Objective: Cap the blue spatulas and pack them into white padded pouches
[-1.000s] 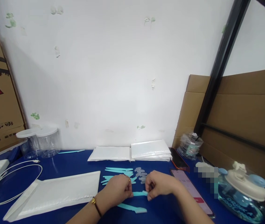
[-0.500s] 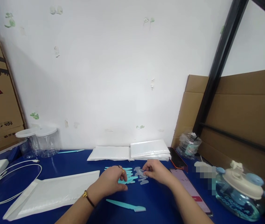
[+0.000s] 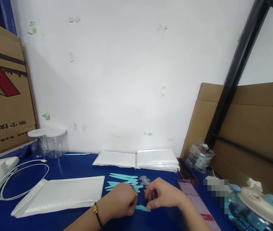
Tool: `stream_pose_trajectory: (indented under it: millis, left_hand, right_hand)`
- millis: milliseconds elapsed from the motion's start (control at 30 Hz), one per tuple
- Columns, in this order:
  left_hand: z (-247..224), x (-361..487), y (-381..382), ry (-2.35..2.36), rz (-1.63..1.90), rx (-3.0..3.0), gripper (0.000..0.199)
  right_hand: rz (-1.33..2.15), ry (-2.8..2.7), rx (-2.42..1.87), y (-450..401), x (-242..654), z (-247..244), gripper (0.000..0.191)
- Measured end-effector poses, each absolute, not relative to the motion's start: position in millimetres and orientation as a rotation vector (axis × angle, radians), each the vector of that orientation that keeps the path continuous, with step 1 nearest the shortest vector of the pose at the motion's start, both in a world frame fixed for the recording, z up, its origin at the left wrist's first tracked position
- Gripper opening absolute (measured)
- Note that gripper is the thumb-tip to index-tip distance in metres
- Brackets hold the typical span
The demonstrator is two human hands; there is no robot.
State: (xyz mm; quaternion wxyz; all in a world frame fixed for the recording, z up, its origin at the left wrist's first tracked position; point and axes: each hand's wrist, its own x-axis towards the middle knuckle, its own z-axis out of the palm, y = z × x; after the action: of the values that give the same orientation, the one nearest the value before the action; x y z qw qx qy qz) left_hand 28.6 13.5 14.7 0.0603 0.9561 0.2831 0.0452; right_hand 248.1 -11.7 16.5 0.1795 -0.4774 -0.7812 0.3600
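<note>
My left hand [image 3: 124, 199] is closed on a turquoise eyebrow razor [image 3: 141, 208], whose broader end sticks out to the right. Right beside it, the fingers of my right hand [image 3: 161, 193] are curled and its thumb is at that end of the razor. Whatever my right fingers pinch is hidden. Behind my left hand lies a loose pile of turquoise eyebrow razors [image 3: 123, 176]. Several small translucent caps [image 3: 144, 179] lie to the right of the pile, partly covered by my right hand.
A white padded mailer [image 3: 62, 195] lies at left, with more white mailers [image 3: 158, 158] along the wall. Clear jars [image 3: 56, 144], a lone razor [image 3: 77, 154] and a coiled white cable [image 3: 23, 165] are farther left. A phone [image 3: 194, 199] and a water jug [image 3: 256, 205] stand at right.
Both hands have come nearer to me and closer together. My left hand has taken hold of the single razor that lay in front. My right hand has left the caps for that razor's end.
</note>
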Motion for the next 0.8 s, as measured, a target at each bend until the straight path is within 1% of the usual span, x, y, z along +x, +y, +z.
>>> stream_pose_trajectory:
  millis: [133,200,267,367,467,533,667,800]
  left_hand:
    - [16,28,16,0.966,0.228,2.800,0.015]
    - [23,25,18,0.996,0.270,2.761,0.014]
    - [32,18,21,1.041,0.275,2.659,0.015]
    - [44,5,26,1.061,0.298,2.358,0.022]
    - [45,-5,29,1.008,0.432,2.138,0.029]
    - [42,-8,28,0.981,0.524,2.099,0.030]
    - [39,-7,22,0.986,0.642,2.141,0.031]
    - [41,-5,18,1.023,0.699,2.246,0.031]
  right_hand:
    - [1.091,-2.161,-1.345,-8,244,8,0.020]
    - [1.060,-2.115,-1.365,-5,249,6,0.019]
    - [1.013,-2.057,-1.395,-2,257,7,0.020]
    - [0.947,-1.893,-1.389,0,268,15,0.029]
    - [0.900,-1.728,-1.274,1,269,24,0.037]
    - [0.904,-1.674,-1.192,0,264,27,0.041]
    - [0.960,-1.602,-1.108,-4,251,27,0.034]
    - [1.007,-1.541,-1.144,-4,242,25,0.039]
